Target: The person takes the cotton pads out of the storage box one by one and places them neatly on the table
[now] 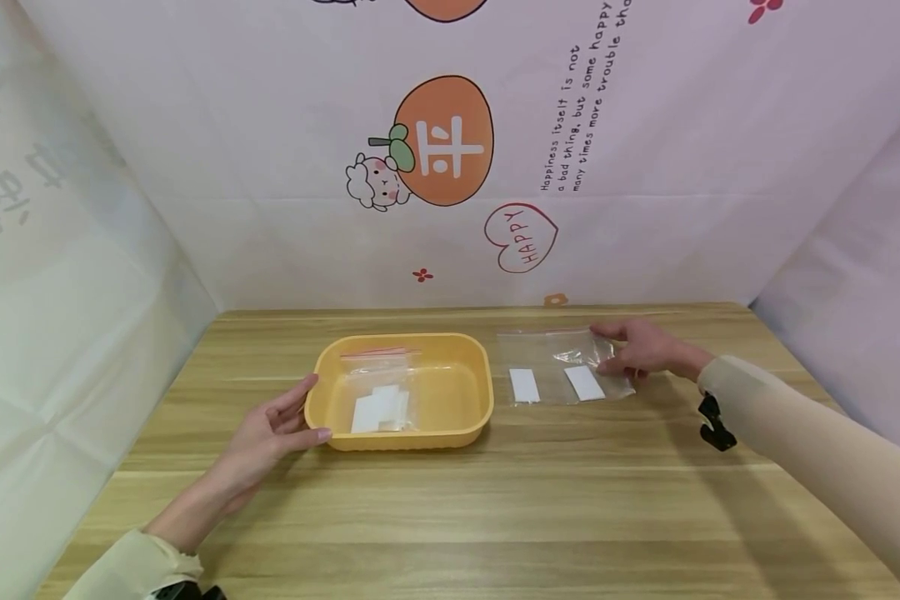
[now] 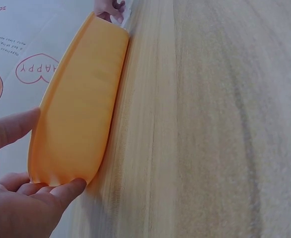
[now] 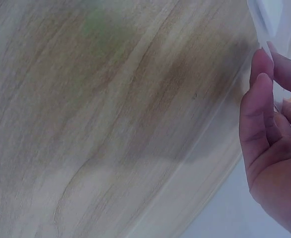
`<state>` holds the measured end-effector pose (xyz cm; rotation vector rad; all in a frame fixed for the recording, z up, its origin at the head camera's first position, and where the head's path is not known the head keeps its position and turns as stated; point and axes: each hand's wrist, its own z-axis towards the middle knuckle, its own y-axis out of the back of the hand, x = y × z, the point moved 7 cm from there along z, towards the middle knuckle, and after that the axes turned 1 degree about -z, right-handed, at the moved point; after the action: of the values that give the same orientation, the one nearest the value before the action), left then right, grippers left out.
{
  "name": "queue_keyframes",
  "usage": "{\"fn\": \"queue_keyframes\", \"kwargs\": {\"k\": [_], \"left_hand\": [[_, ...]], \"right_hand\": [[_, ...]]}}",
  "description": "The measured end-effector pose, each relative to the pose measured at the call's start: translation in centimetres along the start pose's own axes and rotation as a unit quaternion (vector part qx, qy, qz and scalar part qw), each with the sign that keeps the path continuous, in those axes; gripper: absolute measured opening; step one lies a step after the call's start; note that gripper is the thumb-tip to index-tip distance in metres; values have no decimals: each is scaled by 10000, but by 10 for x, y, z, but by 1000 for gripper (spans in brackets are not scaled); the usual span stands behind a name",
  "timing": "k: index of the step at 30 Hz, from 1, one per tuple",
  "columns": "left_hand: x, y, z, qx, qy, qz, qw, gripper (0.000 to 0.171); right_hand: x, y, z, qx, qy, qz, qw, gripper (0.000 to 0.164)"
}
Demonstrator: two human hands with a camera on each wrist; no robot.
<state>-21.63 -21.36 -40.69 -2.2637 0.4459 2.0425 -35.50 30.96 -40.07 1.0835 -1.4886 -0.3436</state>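
Note:
A yellow plastic basin (image 1: 456, 437) stands on the table, my left hand (image 1: 268, 431) gripping its left end. In the left wrist view, the fingers of that hand (image 2: 36, 193) lie against the end wall and rim. Inside the basin are clear zip bags (image 1: 390, 379) with white pieces (image 1: 375, 410). Right of the basin, clear zip-bag plastic (image 1: 562, 358) lies flat with two white rectangular pieces (image 1: 525, 385) showing through it. My right hand (image 1: 641, 348) pinches its right edge. Thumb and fingers (image 3: 262, 94) meet on the plastic in the right wrist view.
The wood-grain table (image 1: 480, 517) ends at a printed white cloth backdrop (image 1: 300, 250). More white cloth (image 1: 60, 292) hangs along the left side, and another panel (image 1: 855, 317) stands on the right. Dark straps (image 1: 715, 423) sit at the sleeve cuffs.

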Motion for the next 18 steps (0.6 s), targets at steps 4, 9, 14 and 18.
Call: {"fn": "queue_keyframes", "kwargs": {"k": [4,9,14,18], "left_hand": [[0,0,0,-43,0,7,10000,94],[-1,0,-1,-57,-4,15,10000,95],[-2,0,-1,-61,-30,13,10000,94],[-1,0,-1,-59,-41,28,10000,94]], "right_hand": [[-1,-1,1,-32,31,-9,10000,89],[-1,-2,2,-106,132,-143,9998,89],[-1,-3,2,-144,158,-273,9994,88],[-1,-4,2,-96,132,-302,9994,88]]}}
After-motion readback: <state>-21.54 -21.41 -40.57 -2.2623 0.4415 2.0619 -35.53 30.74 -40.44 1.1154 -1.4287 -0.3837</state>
